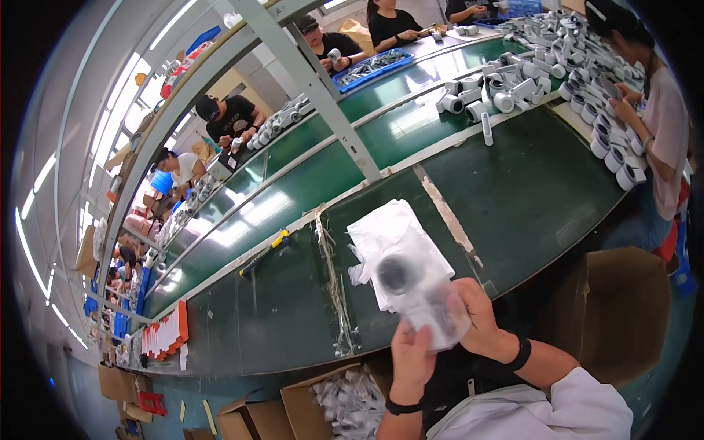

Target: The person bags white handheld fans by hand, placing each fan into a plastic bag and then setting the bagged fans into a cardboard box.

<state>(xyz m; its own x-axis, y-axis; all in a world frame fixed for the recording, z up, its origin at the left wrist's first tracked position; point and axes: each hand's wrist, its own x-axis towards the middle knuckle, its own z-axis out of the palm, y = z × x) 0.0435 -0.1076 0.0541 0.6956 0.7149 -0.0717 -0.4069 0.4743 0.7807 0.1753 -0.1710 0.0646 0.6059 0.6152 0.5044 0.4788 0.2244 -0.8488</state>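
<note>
A white handheld device with a round, dark-centred head (397,274) is gripped between my two hands, blurred by motion. Translucent plastic seems to cover its handle, most likely a clear bag. My left hand (412,358) pinches the lower end with the thumb on top. On the other side, my right hand (473,315) has its fingers curled round the edge of the same device. Just beyond lies a stack of thin white plastic bags (402,226) on the dark green bench (282,315), partly hidden by the device.
A yellow-black utility knife (265,252) lies left of the bags. Similar white devices (506,92) are heaped along the green conveyor (279,198). A co-worker (656,125) sits at right. Below the bench are a carton of bagged pieces (348,403) and another cardboard box (623,315).
</note>
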